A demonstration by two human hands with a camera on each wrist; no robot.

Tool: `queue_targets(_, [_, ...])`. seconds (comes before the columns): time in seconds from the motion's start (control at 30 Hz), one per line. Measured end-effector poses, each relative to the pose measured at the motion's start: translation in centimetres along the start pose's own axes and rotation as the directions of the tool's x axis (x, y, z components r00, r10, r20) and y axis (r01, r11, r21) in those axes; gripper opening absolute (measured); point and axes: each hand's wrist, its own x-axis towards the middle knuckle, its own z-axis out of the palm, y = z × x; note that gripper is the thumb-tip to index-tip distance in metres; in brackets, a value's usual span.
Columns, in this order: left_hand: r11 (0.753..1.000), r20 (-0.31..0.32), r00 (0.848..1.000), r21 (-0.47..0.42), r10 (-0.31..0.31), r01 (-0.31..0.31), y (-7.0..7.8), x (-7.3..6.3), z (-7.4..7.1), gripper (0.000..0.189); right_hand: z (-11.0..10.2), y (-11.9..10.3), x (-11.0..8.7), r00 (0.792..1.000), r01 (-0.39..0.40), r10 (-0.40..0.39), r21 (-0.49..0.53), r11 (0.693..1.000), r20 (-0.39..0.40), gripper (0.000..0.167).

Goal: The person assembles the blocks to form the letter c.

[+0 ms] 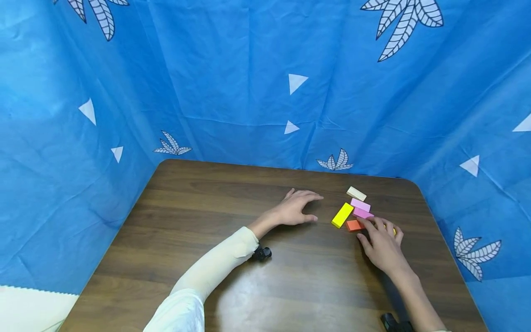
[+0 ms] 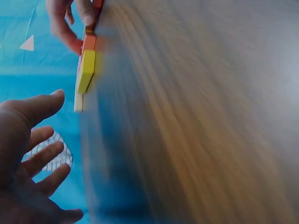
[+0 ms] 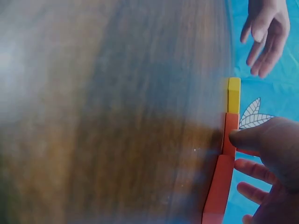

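Right hand (image 1: 381, 246): nearest us, at about 1 o'clock on the tabletop (image 1: 315, 286), fingers bent and spread over the blocks; thumb and index finger lie by the orange block (image 1: 353, 226), but we cannot tell whether they pinch it.
Half-hidden yellow block (image 1: 394, 232): at 3 o'clock from the orange one, beneath those fingers; we see too little to choose a hold.
Orange block: flat, seemingly painted wood, so we expect it light, stiff and hardly fragile; we favour its long sides.
Bright yellow block (image 1: 342, 215): at 10 o'clock from the orange; smooth faces may slip slightly, so we would hold it mid-length, across its width.
Deep pink block (image 1: 362, 213): at 1 o'clock from the orange; neighbours crowd its sides, so we prefer its ends.
Left hand (image 1: 296, 207): at 9 o'clock from the bright yellow block, fingers extended, holding nothing.
Pale pink block (image 1: 360, 204): just beyond the deep pink; likewise, its ends.
Cream block (image 1: 356, 193): farthest, at 12 o'clock from the orange; we judge its long sides reachable.
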Motion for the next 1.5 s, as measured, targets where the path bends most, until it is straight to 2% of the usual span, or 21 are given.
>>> queue_targets(0.17, [0.994,0.025,0.996,-0.061,0.090,-0.088,1.5,1.9,1.0,0.066,0.0,0.1,0.4,1.000,0.018,-0.019,-0.019,1.000,-0.025,0.051])
queue_targets(0.3, [0.990,0.036,0.991,-0.048,0.132,-0.131,2.4,3.1,1.5,0.066,0.2,0.1,0.6,0.999,0.011,-0.013,-0.037,0.999,-0.040,0.048])
queue_targets(0.57, [0.996,0.079,0.994,0.050,0.075,-0.079,3.1,5.4,2.6,0.075,0.1,-0.1,1.1,1.000,0.004,-0.004,-0.039,0.999,-0.024,0.038])
queue_targets(0.73, [0.997,0.117,0.992,0.055,0.056,-0.063,3.6,6.6,2.8,0.084,-0.8,-0.3,1.2,1.000,-0.020,0.020,-0.032,0.999,0.009,0.036])
queue_targets(0.97, [0.999,0.203,0.979,0.024,0.026,-0.031,3.2,6.6,3.6,0.089,-0.4,-0.5,1.0,0.998,-0.032,0.032,-0.009,0.999,0.054,0.035])
queue_targets(1.07, [0.999,0.193,0.981,0.030,0.018,-0.025,2.9,6.9,3.9,0.090,-0.4,-0.3,1.0,0.998,-0.028,0.028,0.002,1.000,0.047,0.036])
queue_targets(1.2, [0.998,0.175,0.984,0.039,0.042,-0.049,3.1,7.0,3.7,0.088,-0.7,-0.1,0.9,0.999,-0.026,0.026,0.005,1.000,0.035,0.037])
queue_targets(1.5, [0.997,0.154,0.986,0.035,0.055,-0.062,3.5,6.9,3.5,0.087,-0.8,0.4,0.7,0.999,-0.012,0.012,-0.003,1.000,0.050,0.040])
